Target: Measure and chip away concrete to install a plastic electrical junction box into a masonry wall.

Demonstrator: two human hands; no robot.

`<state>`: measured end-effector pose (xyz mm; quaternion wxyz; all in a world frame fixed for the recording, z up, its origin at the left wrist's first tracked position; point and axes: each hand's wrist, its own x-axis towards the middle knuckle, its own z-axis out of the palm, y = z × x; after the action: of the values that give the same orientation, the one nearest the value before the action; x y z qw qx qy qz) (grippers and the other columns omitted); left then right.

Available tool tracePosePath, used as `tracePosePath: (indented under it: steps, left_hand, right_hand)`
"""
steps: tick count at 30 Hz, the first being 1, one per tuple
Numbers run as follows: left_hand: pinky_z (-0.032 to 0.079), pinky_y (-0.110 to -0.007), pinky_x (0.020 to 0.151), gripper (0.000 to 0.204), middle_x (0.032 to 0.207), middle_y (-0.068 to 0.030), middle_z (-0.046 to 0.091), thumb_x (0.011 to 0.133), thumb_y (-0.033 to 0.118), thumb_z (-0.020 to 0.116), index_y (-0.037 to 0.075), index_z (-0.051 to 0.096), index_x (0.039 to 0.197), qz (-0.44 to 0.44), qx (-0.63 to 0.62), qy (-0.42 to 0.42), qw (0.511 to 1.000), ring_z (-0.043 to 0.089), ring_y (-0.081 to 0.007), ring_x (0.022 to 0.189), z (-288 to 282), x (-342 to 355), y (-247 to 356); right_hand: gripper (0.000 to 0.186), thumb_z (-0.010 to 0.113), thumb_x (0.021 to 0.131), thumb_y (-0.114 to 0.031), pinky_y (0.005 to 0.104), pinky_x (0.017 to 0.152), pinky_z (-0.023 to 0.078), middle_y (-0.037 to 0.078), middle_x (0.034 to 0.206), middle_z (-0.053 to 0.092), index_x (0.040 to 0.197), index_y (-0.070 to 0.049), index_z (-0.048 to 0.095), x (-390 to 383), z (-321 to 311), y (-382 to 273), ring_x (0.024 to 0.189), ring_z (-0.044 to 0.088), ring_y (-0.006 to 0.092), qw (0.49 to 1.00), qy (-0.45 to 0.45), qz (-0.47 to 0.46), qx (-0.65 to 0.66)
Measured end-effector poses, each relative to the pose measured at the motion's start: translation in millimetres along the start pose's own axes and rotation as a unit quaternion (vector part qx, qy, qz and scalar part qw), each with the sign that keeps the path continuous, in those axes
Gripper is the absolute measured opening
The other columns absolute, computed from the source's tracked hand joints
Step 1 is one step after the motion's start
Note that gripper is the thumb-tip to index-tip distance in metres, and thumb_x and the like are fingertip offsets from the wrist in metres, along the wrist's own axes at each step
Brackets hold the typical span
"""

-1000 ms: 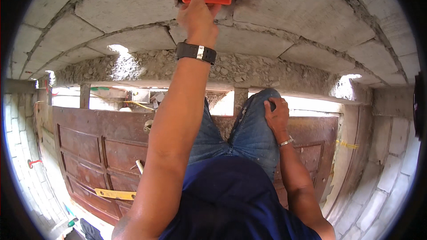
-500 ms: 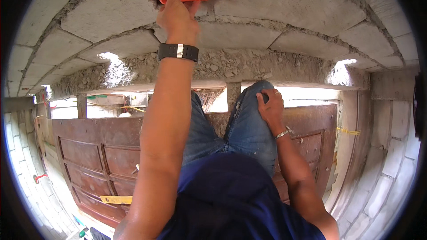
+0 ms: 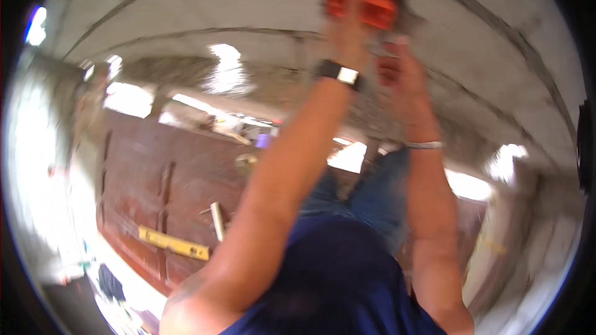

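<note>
An orange electrical box (image 3: pixel 380 8) sits at a dark opening in the grey block wall (image 3: pixel 261 6). My left hand (image 3: pixel 349 34), with a black watch on its wrist, is closed on the box, its thumb laid across the front. Just below and to the right, my right hand (image 3: pixel 410 84) is raised close to the wall, a thin bracelet at its wrist. Motion smears its fingers, and a dark reddish patch beside them is too blurred to name.
A brown panelled door (image 3: pixel 186 174) lies flat beneath me. On it rest a yellow spirit level (image 3: pixel 174 243) and a pale stick-like piece (image 3: pixel 217 221). A rough mortar ledge (image 3: pixel 180 77) runs along the wall's foot, with bright gaps. Another block wall rises at the right.
My right hand has left my knee and come up near the orange box. My left hand stays on the box. The view has swung, so the wall and door appear tilted and blurred.
</note>
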<state>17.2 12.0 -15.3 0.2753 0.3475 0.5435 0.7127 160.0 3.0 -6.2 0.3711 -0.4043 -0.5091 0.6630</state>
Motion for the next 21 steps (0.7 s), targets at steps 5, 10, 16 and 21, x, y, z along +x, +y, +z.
tracePosePath:
  steps: [5,10,16,21]
  left_hand:
    - [0.045,-0.032,0.060,0.054,0.077,-0.0089,0.059,0.076,0.045,0.076,-0.005,0.061,0.089,-0.161,-0.174,0.171,0.956,0.051,-0.0146,0.067,30.8,-2.7,21.9]
    - [0.047,-0.031,0.065,0.038,0.086,-0.0079,0.065,0.080,0.032,0.075,-0.001,0.063,0.094,-0.090,-0.271,0.155,0.946,0.059,-0.0148,0.074,14.1,-10.8,38.1]
    - [0.049,-0.030,0.070,0.034,0.089,-0.0062,0.066,0.080,0.030,0.076,0.003,0.064,0.097,-0.112,-0.201,0.179,0.956,0.060,-0.0136,0.078,13.0,-9.7,35.0]
    - [0.049,-0.031,0.069,0.033,0.088,-0.0064,0.066,0.080,0.030,0.076,0.003,0.065,0.095,-0.101,-0.276,0.139,0.946,0.060,-0.0131,0.078,21.6,-16.3,39.3]
  right_hand:
    - [0.069,0.059,0.084,-0.062,0.0299,0.071,0.048,0.008,0.098,0.060,0.125,-0.008,0.051,30.3,9.9,-24.2,0.078,0.057,0.0165,0.992,-0.047,0.025,0.115]
    - [0.060,0.054,0.090,-0.056,0.0337,0.085,0.047,0.010,0.116,0.058,0.127,-0.008,0.050,52.1,13.7,-28.7,0.102,0.057,0.0205,0.985,-0.058,0.071,0.149]
    - [0.059,0.053,0.091,-0.056,0.0336,0.090,0.044,0.006,0.123,0.058,0.131,-0.013,0.049,43.7,27.1,-35.6,0.111,0.056,0.0192,0.982,-0.120,0.020,0.142]
    - [0.057,0.053,0.091,-0.054,0.0349,0.093,0.044,0.006,0.124,0.058,0.130,-0.012,0.049,50.1,9.2,-33.9,0.111,0.057,0.0199,0.979,-0.152,0.016,0.134]
